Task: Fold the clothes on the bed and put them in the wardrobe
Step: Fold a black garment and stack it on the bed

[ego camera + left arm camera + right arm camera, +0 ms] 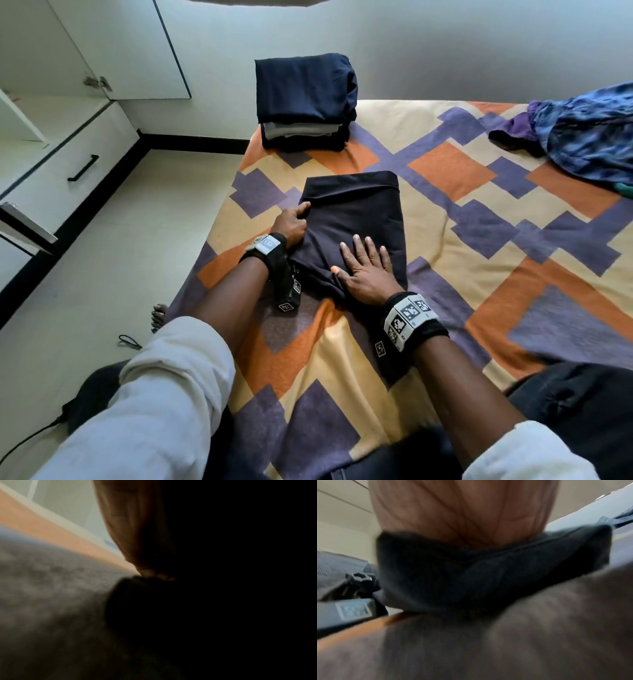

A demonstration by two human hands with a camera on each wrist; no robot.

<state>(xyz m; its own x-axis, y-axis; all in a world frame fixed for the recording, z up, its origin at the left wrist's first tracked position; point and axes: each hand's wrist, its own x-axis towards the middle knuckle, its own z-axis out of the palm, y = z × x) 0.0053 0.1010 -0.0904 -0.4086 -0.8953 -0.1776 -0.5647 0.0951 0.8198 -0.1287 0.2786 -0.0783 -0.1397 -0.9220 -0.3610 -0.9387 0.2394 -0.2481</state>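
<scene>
A dark garment [356, 226] lies partly folded on the bed [479, 260], in the middle near the person. The left hand [291, 222] grasps its left edge with curled fingers. The right hand [364, 270] lies flat on its near part, fingers straight. A pile of folded clothes [305, 102] stands at the far edge, unfolded blue clothes [582, 137] at far right, the wardrobe [68, 113] at left

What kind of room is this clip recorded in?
Most likely a home bedroom: a bed with a patterned sheet, a stack of folded clothes on it, and a white wardrobe with a drawer beside it.
</scene>
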